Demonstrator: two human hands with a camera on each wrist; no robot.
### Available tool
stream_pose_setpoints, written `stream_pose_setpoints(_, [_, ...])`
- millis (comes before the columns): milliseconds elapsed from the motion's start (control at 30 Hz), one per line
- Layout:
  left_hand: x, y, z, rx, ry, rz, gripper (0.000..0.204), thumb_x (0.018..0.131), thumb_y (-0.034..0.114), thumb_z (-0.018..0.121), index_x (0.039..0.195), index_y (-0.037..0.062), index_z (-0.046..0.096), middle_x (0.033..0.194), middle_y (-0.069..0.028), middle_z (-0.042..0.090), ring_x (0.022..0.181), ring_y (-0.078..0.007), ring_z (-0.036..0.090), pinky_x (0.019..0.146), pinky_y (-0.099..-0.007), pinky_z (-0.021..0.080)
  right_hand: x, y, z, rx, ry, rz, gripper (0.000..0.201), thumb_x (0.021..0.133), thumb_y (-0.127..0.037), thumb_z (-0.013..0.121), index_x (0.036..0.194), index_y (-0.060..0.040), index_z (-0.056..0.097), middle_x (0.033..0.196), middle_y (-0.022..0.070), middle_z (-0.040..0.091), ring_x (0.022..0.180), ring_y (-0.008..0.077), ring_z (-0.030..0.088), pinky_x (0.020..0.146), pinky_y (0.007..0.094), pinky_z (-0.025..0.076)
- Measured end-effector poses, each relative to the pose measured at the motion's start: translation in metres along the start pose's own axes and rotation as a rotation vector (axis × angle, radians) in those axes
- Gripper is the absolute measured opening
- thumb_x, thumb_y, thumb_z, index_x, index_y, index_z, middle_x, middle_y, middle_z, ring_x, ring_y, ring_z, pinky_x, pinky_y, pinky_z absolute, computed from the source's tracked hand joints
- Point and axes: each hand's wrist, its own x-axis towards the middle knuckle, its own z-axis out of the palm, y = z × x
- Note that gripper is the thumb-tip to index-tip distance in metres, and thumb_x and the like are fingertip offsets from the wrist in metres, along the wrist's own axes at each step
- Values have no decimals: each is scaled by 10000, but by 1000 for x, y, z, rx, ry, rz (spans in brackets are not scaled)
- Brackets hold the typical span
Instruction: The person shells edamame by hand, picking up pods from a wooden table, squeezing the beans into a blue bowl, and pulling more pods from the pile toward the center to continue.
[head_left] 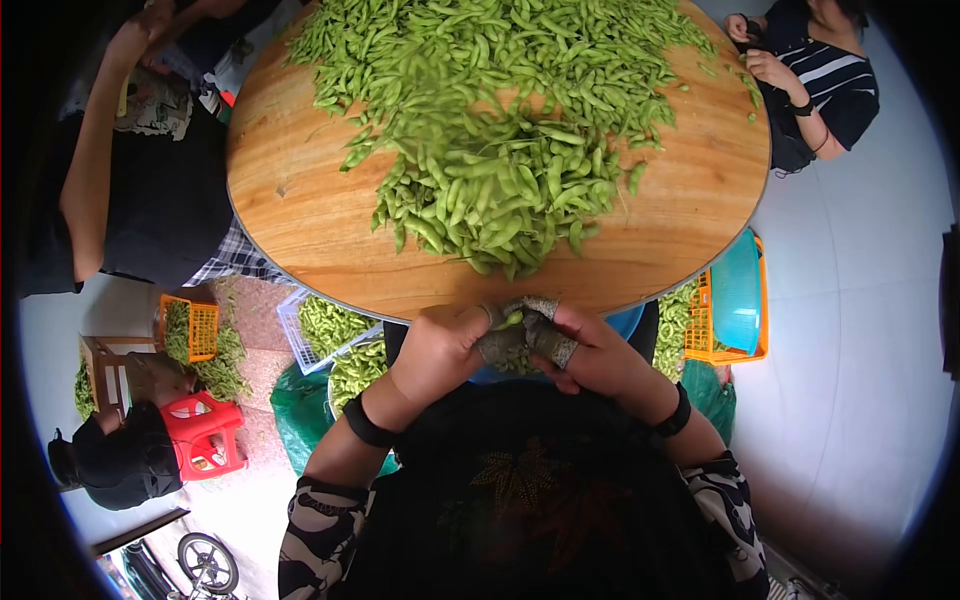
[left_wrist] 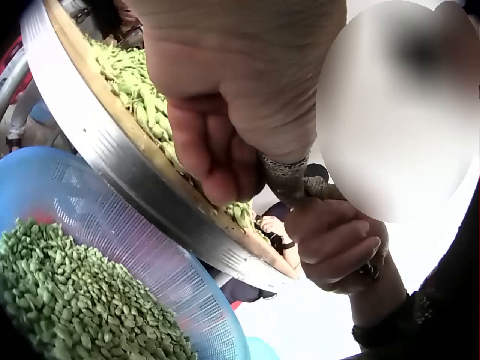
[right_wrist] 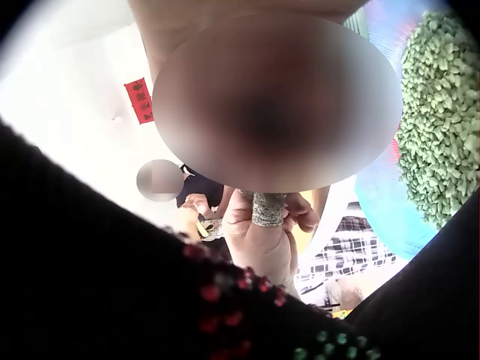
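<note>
My left hand and right hand meet just off the near edge of the round wooden table. Grey covers wrap some of the thumbs and fingertips. Between them a green edamame pod shows, pinched by the fingertips of both hands. Below the hands, a blue mesh basket contains many shelled green beans. A large heap of edamame pods covers the far and middle part of the table. In the right wrist view, a blurred patch hides much of the work.
People sit at the left and right of the table. Crates of pods stand at the lower left. An orange crate with a teal basket stands at the right. A red stool is farther left.
</note>
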Motion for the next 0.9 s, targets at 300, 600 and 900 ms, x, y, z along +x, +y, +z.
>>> stream_pose_setpoints(300, [-10,-6,28,98,103,18,246,884,277,640,873,38,584,633,-112,569,483,-246,543,481,-351,448,-8,0,2,42,45,-3,215,952,-131,436,1140,-108,539,704,-26,519,501,50,436,455,194,369])
stream_pose_setpoints(600, [-18,-2,36,-220,-47,-10,357,1011,301,412,904,15,597,692,-44,575,538,-91,478,498,-215,355,-5,7,-12,-233,209,10,220,915,-266,616,1051,-93,608,707,-31,557,503,35,450,445,189,343])
stream_pose_setpoints(900, [-22,17,15,-1461,-359,-829,303,975,335,506,1005,47,596,670,1,529,494,-87,435,463,-224,338,-2,34,-11,17,-9,-22,247,866,-232,686,998,-30,632,757,-20,618,650,108,576,584,273,479])
